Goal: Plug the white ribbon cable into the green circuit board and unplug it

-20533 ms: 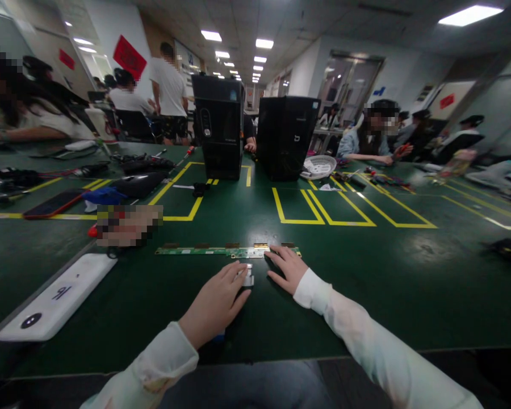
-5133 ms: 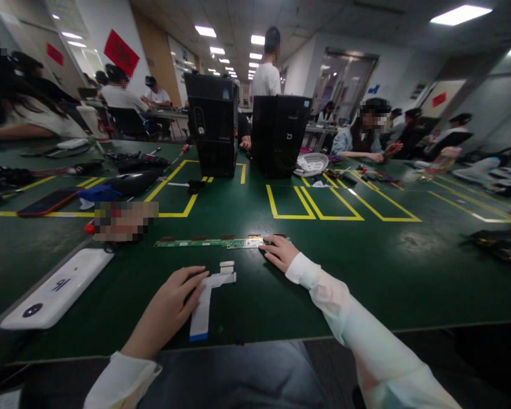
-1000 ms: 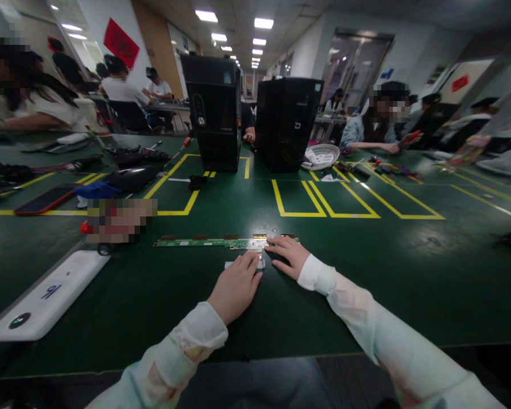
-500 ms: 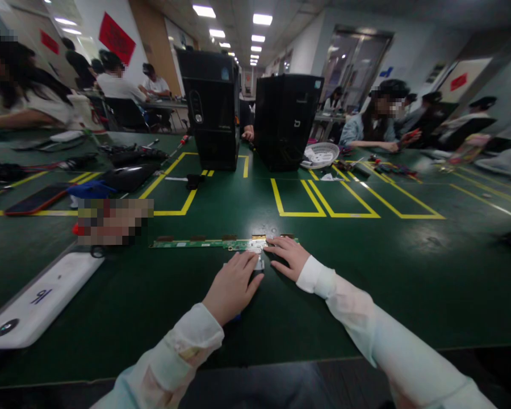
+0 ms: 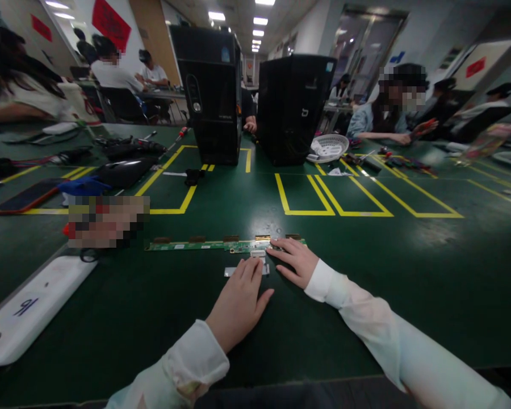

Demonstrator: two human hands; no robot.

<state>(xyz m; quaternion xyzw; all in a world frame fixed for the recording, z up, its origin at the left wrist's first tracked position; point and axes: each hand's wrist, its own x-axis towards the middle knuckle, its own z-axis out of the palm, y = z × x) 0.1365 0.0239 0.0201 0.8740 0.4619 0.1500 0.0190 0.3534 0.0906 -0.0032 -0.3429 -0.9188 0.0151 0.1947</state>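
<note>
A long, narrow green circuit board (image 5: 187, 246) with brown tabs along its far edge lies flat on the table before me. My right hand (image 5: 296, 262) rests on its right part, fingers spread and palm down. Just below the board's middle is a flat silvery-white strip (image 5: 230, 272), partly covered by my left hand (image 5: 241, 301). The left fingertips lie on this strip close to a white connector piece (image 5: 258, 254) at the board's near edge. My left thumb is held apart from the fingers. What lies directly beneath the left fingers is hidden.
Two black computer towers (image 5: 208, 102) stand at the back. On the left are a white case (image 5: 46, 301), a phone (image 5: 25, 196) and cables. A white basket (image 5: 330, 146) sits right of the towers. Yellow tape (image 5: 310, 213) marks the green table (image 5: 366, 318). Other people sit around.
My left hand has shifted slightly toward me and right, and more of the silvery strip and white connector shows. The right hand stays on the board. The view has tilted down slightly.
</note>
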